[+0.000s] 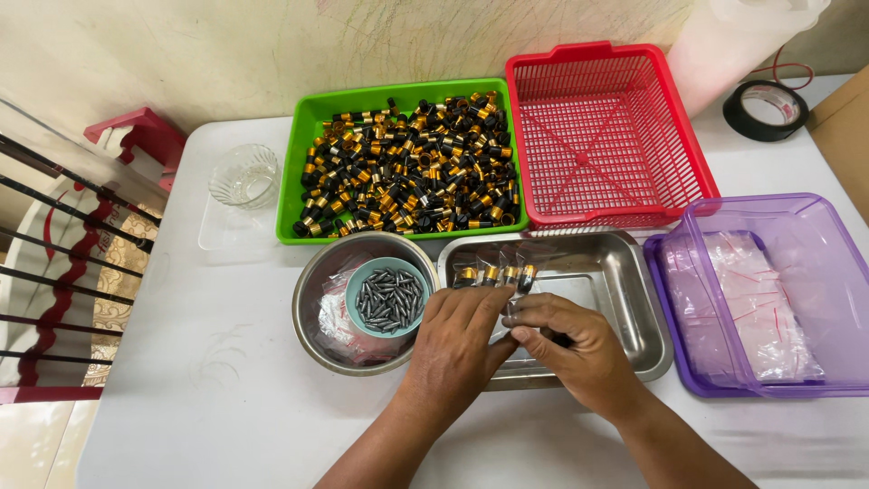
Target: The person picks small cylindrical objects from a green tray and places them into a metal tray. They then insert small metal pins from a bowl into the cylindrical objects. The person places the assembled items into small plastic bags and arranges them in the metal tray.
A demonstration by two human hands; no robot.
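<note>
My left hand (462,340) and my right hand (570,344) meet over the front of a rectangular steel tray (625,272). Together they hold a small clear plastic bag (496,273) with a few black-and-gold cylindrical parts inside. My fingertips pinch the bag's lower edge. To the left, a round steel bowl (312,308) holds a small teal cup (355,303) full of dark grey pointed metal pieces (391,299), with empty clear bags under it.
A green tray (299,145) heaped with several black-and-gold parts sits behind. A red mesh basket (606,136) stands at the back right. A purple transparent bin (815,217) with clear bags is at right. A glass cup (244,175) and black tape roll (766,110) lie farther back.
</note>
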